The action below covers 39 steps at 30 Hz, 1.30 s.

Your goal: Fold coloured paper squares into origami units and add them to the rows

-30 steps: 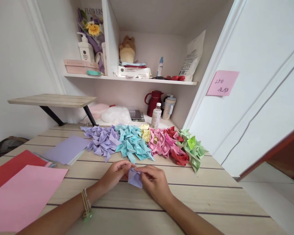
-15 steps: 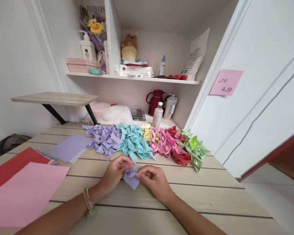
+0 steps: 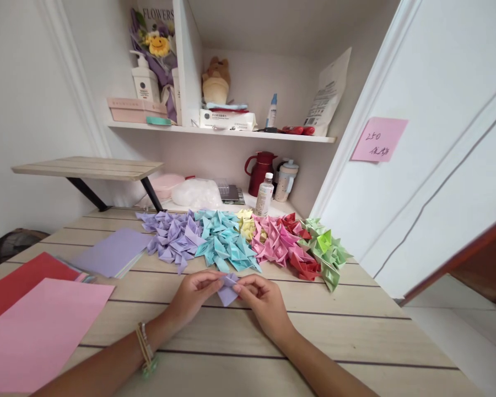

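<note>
My left hand [image 3: 196, 295] and my right hand [image 3: 260, 300] meet over the wooden table [image 3: 355, 336], both pinching one small folded purple paper piece [image 3: 227, 291] between fingertips. The piece hangs just above the tabletop, its point turned down. Right behind my hands runs a row of folded paper shapes: a purple heap [image 3: 171, 234], a light blue heap [image 3: 223, 242], a few yellow ones [image 3: 246, 223], a pink heap [image 3: 275, 242], red ones [image 3: 303, 264] and green ones [image 3: 328, 251].
A stack of purple sheets [image 3: 113, 252] lies at left, with larger pink [image 3: 37, 331] and red sheets [image 3: 20, 281] nearer me. At the back stand a red jug [image 3: 258, 172], a small bottle [image 3: 264, 194] and a cup [image 3: 285, 179]. A raised wooden shelf [image 3: 86, 168] is at left.
The purple piece has been worked smaller and tighter between my fingertips; my hands have stayed at the same spot. The camera view shifted slightly.
</note>
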{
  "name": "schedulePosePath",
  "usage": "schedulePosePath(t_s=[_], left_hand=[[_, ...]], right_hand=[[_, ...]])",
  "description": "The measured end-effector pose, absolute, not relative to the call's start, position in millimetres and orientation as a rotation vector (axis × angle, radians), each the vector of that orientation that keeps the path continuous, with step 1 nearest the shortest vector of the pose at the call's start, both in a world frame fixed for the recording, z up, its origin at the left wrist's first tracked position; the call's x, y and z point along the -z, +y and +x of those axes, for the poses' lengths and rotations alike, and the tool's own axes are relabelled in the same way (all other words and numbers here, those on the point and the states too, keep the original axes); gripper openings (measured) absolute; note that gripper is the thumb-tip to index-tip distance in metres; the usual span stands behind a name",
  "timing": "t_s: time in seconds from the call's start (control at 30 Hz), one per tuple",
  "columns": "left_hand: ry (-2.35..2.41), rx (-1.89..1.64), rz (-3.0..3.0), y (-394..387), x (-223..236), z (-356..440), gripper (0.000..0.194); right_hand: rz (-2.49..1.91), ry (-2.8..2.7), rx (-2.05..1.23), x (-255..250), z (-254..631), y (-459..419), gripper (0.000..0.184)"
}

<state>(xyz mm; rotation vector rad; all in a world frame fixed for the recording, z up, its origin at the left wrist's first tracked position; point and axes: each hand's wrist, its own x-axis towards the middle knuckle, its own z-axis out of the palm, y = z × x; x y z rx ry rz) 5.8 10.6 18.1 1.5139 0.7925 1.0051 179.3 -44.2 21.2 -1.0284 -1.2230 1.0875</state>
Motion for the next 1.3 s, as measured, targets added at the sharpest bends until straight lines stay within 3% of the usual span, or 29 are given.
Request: schedulePosePath(t_s=[0.27, 0.5, 0.63, 0.8, 1.03, 1.3], left_hand=[[0.878, -1.044, 1.366, 1, -33, 8, 0.021], [0.87, -1.073, 1.426, 3, -27, 6, 0.016], [0.769, -0.964, 1.478, 2, -24, 8, 0.026], [0.864, -0.999, 1.694, -4, -26, 9, 0.019], [0.815, -0.936, 1.498, -1, -25, 7, 0.025], [0.923, -0.964, 1.904, -9, -32, 7, 0.028]], right_hand=[[-0.952, -1.263, -1.065, -16, 177, -44, 0.026], [-1.127, -1.605, -0.638, -21, 181, -48, 0.028], [-1.095, -1.665, -0.498, -23, 185, -46, 0.026], [-1.074, -1.674, -0.493, -23, 186, -46, 0.022], [-1.092, -1.696, -0.537, -25, 183, -50, 0.026], [-1.156, -1.651, -0.626, -27, 182, -51, 0.031]])
